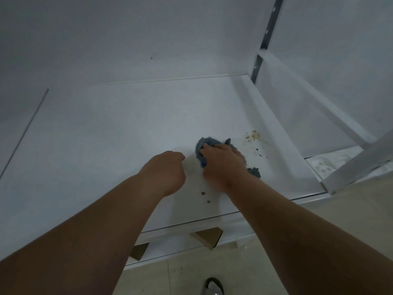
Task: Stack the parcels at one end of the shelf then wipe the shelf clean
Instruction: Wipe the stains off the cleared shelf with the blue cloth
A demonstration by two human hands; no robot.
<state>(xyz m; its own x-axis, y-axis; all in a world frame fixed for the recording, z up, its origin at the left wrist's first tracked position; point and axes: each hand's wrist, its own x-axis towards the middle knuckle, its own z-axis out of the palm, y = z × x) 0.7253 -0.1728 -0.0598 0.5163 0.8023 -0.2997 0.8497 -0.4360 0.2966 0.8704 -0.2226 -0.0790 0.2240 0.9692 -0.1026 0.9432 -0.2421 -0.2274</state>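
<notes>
My right hand (pixel 223 165) presses a crumpled blue cloth (pixel 205 144) flat onto the white shelf (pixel 127 128), near its right end. Cloth shows beyond my fingers and at my wrist's right side. A patch of brownish crumbs and dark specks (pixel 254 138) lies just right of the cloth. Two small dark bits (pixel 203 193) sit on the shelf near my right wrist. My left hand (pixel 164 172) is curled into a loose fist beside the right hand, resting on or just above the shelf and holding nothing. No parcels show on this shelf.
A white diagonal brace (pixel 314 103) and grey slotted upright (pixel 265 37) bound the shelf's right end. Cardboard box corners (pixel 205 236) poke out on the shelf below. Beige floor tiles (pixel 255 273) and a sandal toe (pixel 213 287) lie underneath.
</notes>
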